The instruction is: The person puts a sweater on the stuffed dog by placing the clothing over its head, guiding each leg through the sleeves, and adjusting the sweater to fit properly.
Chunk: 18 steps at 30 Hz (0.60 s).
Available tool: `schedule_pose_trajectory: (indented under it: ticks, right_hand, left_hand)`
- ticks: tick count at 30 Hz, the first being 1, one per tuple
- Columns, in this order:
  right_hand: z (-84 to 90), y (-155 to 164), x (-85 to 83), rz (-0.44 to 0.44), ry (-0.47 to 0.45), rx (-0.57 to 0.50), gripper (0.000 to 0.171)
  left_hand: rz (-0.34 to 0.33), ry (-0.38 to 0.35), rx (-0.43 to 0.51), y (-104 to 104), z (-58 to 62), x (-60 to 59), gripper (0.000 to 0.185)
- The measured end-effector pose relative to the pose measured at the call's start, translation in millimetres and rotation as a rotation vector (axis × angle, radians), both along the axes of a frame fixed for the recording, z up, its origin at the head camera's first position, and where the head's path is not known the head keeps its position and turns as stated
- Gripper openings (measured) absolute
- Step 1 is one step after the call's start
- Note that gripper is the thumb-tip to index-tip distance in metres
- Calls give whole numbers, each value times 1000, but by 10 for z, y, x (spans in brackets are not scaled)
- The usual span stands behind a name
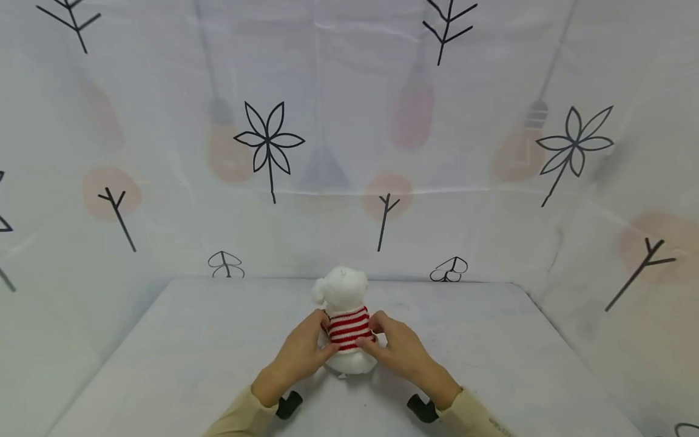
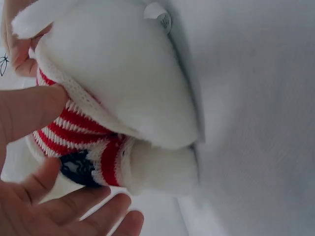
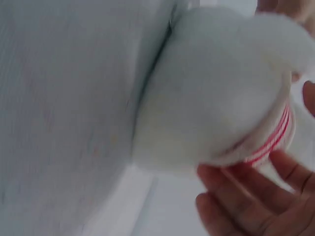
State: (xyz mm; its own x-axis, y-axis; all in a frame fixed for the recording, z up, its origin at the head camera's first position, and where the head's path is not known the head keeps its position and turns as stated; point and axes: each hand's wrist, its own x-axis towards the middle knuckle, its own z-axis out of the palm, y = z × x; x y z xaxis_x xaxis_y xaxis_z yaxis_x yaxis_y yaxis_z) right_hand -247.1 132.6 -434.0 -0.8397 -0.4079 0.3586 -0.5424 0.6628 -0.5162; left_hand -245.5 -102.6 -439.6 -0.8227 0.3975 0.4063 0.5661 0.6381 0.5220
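Observation:
A white plush toy (image 1: 343,290) sits upright on the white surface with its back towards me, its front hidden in the head view. It wears a red-and-white striped knitted sweater (image 1: 349,328) that has a dark blue patch near one sleeve. On the left side my left hand (image 1: 297,347) holds the sweater, thumb near the bottom hem and index fingertip by the patch, the other fingers spread. From the other side my right hand (image 1: 403,351) holds it too, thumb on the back and fingers (image 3: 246,196) under the hem at the side.
The toy rests on a white-covered table (image 1: 218,328). Behind it hangs a pale cloth backdrop (image 1: 327,230) printed with plants and lamps, which also closes off both sides. Dark wrist mounts (image 1: 422,408) sit beneath both forearms. A small white tag (image 2: 157,15) hangs at the toy's lower back.

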Motion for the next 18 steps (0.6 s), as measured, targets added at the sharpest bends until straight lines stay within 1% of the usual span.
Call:
schedule_pose_trajectory:
  ticks: [3,6,10,13,16,18]
  right_hand:
    - [-16,-99,47,-58,-36,19,52]
    - [-12,-133,62,-72,-57,40,58]
    - [-6,-106,58,-29,-97,14,55]
    - [-7,-45,14,15,-123,-12,51]
    - [-10,34,-59,17,-126,-15,49]
    - [0,86,-107,4,-106,-15,46]
  left_hand:
    - [12,-20,24,2,-35,-8,44]
    - [13,-40,39,12,-45,-17,46]
    - [0,-58,36,10,-39,-11,45]
    - [0,-62,23,12,-24,7,43]
    - [-8,-87,6,24,-1,36,38]
    - [-22,-105,-13,35,24,56,32]
